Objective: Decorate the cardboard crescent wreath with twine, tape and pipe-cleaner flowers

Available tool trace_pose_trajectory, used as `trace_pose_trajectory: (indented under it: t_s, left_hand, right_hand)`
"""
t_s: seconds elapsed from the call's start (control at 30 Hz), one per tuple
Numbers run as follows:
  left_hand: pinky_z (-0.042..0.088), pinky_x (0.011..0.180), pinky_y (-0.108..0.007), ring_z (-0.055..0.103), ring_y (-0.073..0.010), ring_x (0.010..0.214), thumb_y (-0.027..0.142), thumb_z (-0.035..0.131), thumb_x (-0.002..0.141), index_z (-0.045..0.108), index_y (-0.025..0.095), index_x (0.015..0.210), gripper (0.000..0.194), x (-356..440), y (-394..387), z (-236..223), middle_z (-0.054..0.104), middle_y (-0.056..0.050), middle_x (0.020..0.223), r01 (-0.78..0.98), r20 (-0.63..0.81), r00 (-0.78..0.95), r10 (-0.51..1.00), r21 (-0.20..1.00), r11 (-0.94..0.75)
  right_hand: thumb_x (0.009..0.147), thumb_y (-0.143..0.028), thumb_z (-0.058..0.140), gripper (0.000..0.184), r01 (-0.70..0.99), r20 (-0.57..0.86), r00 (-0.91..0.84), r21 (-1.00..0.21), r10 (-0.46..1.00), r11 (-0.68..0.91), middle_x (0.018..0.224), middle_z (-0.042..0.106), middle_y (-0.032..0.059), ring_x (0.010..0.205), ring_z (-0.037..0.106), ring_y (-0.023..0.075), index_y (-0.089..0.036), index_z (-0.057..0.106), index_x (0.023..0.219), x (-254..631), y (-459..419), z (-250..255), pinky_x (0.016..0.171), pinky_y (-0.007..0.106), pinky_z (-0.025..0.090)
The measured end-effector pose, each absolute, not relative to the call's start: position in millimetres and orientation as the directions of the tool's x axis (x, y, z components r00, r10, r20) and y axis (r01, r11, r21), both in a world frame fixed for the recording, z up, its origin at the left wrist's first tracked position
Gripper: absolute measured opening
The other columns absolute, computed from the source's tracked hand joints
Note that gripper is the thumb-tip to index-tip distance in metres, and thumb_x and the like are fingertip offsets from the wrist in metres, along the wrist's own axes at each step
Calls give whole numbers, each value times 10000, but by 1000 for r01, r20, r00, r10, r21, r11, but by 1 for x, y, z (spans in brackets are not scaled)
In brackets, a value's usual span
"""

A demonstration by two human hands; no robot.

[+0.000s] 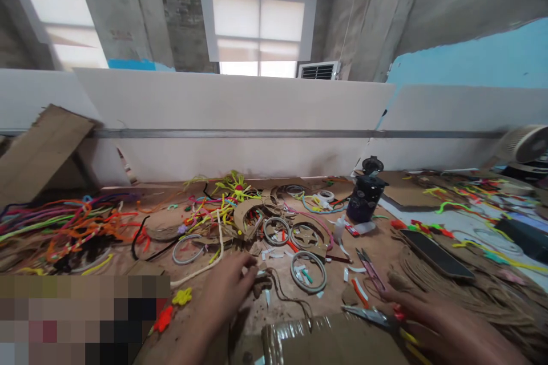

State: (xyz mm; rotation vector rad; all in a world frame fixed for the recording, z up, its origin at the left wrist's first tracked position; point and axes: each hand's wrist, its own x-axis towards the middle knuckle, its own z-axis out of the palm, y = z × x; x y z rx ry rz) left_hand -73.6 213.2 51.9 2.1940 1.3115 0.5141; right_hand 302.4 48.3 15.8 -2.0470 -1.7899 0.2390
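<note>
My left hand is low over the middle of the table, fingers bent together. By its fingertips are a small white piece and brown twine; whether they are gripped is unclear. Blurred by motion, my right hand reaches in from the right, beside silver-bladed scissors and pink-handled scissors. Its finger closure does not show clearly. Between the hands, a taped cardboard piece lies at the near edge. Grey rings and paper scraps lie just beyond.
Colourful pipe cleaners are heaped at left. A dark bottle with its lid raised stands at back right. A phone rests by coiled brown cord. A fan stands far right, and a white partition runs behind.
</note>
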Motion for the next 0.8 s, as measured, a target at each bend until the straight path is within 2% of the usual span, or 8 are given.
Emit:
trace_pose_trajectory:
  t_s: [0.03,0.13,0.27,0.47,0.53,0.63,0.7,0.8]
  left_hand:
    - [404,820,-337,649,-276,986,313,503,893,733,200,977,269,-81,220,55,756,-111,1034,771,44,433,900,499,-395]
    - [373,713,-344,659,-323,895,381,558,840,723,179,841,261,-97,231,57,758,-146,896,855,-12,377,926,389,-343]
    - [330,637,-327,665,-343,827,489,639,746,705,207,757,290,-101,231,45,756,-140,837,874,-70,352,934,382,-300]
    - [331,621,-306,660,-320,806,400,729,630,710,224,851,283,-100,232,36,751,-100,833,859,-108,334,936,445,-255]
    - [340,629,-296,653,-299,831,420,712,661,703,213,858,286,-101,233,42,745,-90,865,830,-96,339,936,498,-249]
    - [346,618,-275,601,-224,742,411,682,705,659,192,805,242,-103,232,57,683,-33,772,665,-85,385,919,716,-212]
    - [345,597,-260,530,-174,662,424,682,714,617,188,803,260,-105,231,65,609,14,701,474,-94,420,903,871,-130]
    - [343,583,-242,470,-140,633,509,697,712,582,191,825,357,-106,228,70,552,44,698,240,-77,444,893,970,-35]
  right_hand:
    - [794,-305,653,380,909,114,139,-408,984,-81,1195,757,78,1060,705,362,-357,769,1151,294,55,23,861,435,565]
    - [911,-344,564,291,885,124,43,-465,991,19,1196,743,73,1151,651,331,-316,755,1129,256,84,42,949,432,508]
    - [904,-283,595,205,804,104,-166,-561,981,196,1064,752,46,1015,672,267,-288,747,1042,196,126,55,874,367,499]
    - [832,-151,614,246,765,117,-240,-588,964,262,1036,743,54,1013,653,254,-242,747,1017,141,163,58,878,349,461]
    - [832,-164,621,253,735,138,-227,-625,964,263,1061,740,58,1023,648,254,-236,739,1043,134,170,56,884,353,462]
    - [821,-186,647,303,634,184,-167,-732,969,249,1094,730,61,1009,644,243,-233,710,1114,129,181,50,895,362,470]
    - [835,-237,654,321,508,184,-138,-830,973,229,1069,727,65,956,649,234,-215,688,1153,127,187,48,858,360,486]
    - [867,-378,653,308,228,170,-139,-953,976,199,984,725,57,894,649,221,-189,689,1107,125,193,51,794,342,497]
